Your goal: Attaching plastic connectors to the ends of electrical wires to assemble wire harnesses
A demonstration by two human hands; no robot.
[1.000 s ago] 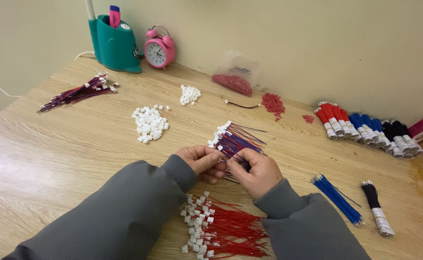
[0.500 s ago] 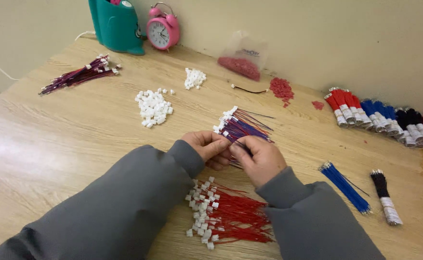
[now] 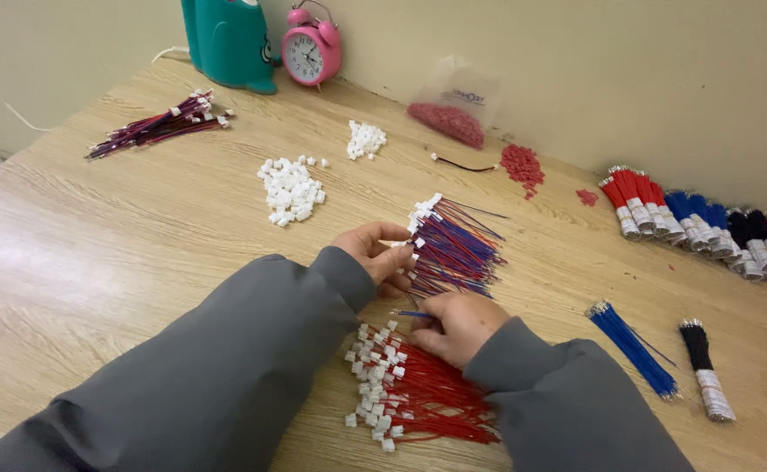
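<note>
Left hand (image 3: 376, 254) pinching white connector on red-and-blue wire bundle (image 3: 453, 247); right hand (image 3: 458, 322) closed on thin blue wire (image 3: 411, 314). Bare wooden surface (image 3: 95, 253) leftward.

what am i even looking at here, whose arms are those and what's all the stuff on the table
This is one picture from a camera worn on a person's head, looking down, so the two grey-sleeved arms are the wearer's own. There is no machine, only bare hands.

The left hand rests at the white-tipped end of a pile of red and blue wires. The right hand pinches a single blue wire between its fingertips.

On the wooden table, just below the hands, lies a pile of red wires with white connectors. Further out are a heap of loose white connectors and a smaller heap, a bundle of blue wires, a black bundle, a row of banded red, blue and black bundles, a pink alarm clock and a teal container.
</note>
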